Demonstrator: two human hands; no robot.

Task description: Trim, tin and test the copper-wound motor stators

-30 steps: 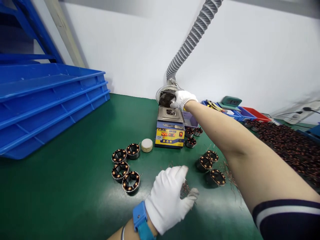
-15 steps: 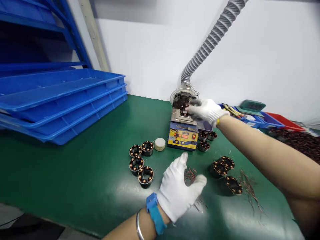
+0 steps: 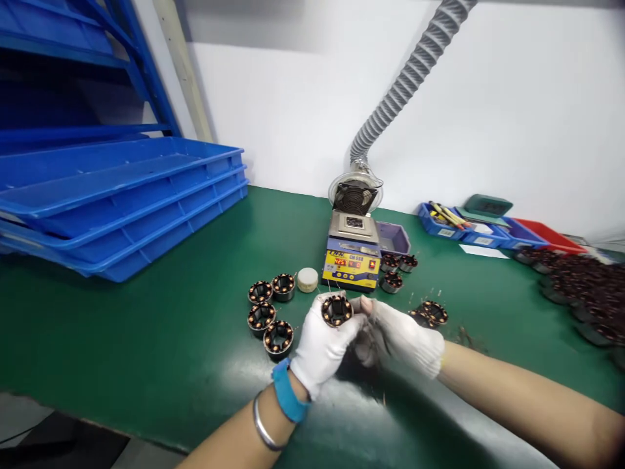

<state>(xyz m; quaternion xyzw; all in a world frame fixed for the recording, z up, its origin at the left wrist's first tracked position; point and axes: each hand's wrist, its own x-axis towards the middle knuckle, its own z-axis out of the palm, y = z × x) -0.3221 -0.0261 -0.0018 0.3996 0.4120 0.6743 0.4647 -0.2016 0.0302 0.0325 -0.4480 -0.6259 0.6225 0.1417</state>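
Both my hands wear white gloves and meet above the green mat (image 3: 146,339), in front of the solder pot (image 3: 352,251). My left hand (image 3: 325,348) is closed round a round motor stator (image 3: 336,310) with copper windings. My right hand (image 3: 400,335) is closed against the stator's right side, thumb up, pinching at it; what it pinches is hidden. Several more stators (image 3: 268,309) lie on the mat to the left of my hands. Others (image 3: 430,312) lie just to the right.
Stacked blue trays (image 3: 122,195) fill the left. A grey fume hose (image 3: 405,78) drops to a fan behind the solder pot. A white round tub (image 3: 307,279), small blue and red bins (image 3: 469,228) and a heap of stators (image 3: 586,286) are at the right.
My right hand pulled back from the solder pot with a stator and brought it down to my left hand. My left hand, open before, has closed on it.
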